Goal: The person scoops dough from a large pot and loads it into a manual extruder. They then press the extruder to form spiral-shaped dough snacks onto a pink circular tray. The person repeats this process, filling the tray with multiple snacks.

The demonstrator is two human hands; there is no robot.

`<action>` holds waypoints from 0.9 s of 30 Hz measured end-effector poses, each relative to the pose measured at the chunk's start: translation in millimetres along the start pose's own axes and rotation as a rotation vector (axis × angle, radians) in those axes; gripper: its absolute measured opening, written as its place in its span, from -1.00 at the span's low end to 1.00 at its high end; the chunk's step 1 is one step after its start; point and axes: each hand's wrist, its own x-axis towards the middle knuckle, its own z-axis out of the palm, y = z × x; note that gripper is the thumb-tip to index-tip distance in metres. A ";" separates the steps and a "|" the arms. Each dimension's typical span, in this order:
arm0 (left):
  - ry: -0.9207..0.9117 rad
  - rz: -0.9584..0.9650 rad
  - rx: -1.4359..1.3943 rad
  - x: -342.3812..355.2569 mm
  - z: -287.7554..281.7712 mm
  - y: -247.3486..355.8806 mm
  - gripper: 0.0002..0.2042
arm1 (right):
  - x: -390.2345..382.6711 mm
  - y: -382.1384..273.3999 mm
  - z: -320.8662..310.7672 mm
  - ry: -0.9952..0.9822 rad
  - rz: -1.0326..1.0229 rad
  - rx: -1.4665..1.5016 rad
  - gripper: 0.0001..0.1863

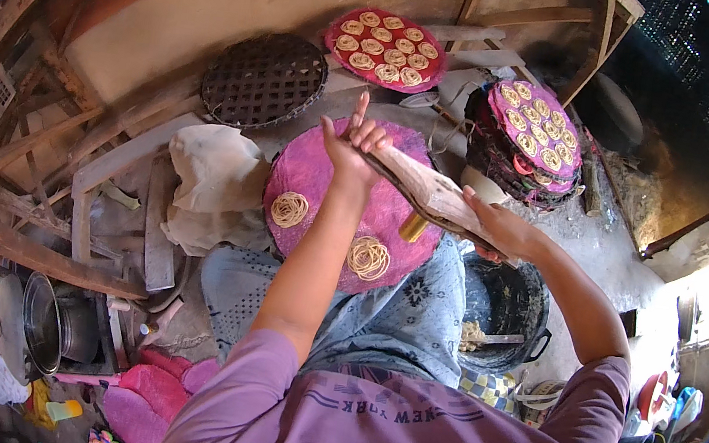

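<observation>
2 hands (357,144) (506,225) hold a wooden tool (423,186) (dark lettering (391,412) spans the purple shirt (259,422)).

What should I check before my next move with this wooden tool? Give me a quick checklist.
1. Left hand and right hand both on the long, pale wooden tool: ok.
2. Shiny, gold-coloured metal cylinder over the round pink tray, as seen from above: ok.
3. Two coiled, pale noodle-like nests lying apart on the tray: ok.
4. Cylinder filled: cannot tell; its inside is hidden.
5. Pale, lumpy material available in the round black basin: ok.
</observation>
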 end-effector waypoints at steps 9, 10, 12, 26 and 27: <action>-0.006 0.084 0.028 -4.7 -1.5 11.4 -0.14 | 5.6 -8.2 11.5 0.154 -0.041 -0.147 -0.13; 0.018 0.095 0.031 -8.6 1.6 9.0 -0.14 | 1.0 -9.7 11.1 0.129 -0.015 -0.125 -0.13; 0.149 0.075 -0.006 -13.9 4.8 0.3 -0.14 | -11.0 -9.7 6.8 0.186 0.049 -0.106 -0.13; 0.167 0.153 0.170 -15.8 21.1 8.4 -0.17 | 4.5 -1.8 14.1 0.229 -0.042 -0.159 -0.11; 0.258 0.147 0.172 -20.6 19.8 3.3 -0.17 | 1.5 0.7 15.2 0.198 -0.034 -0.141 -0.11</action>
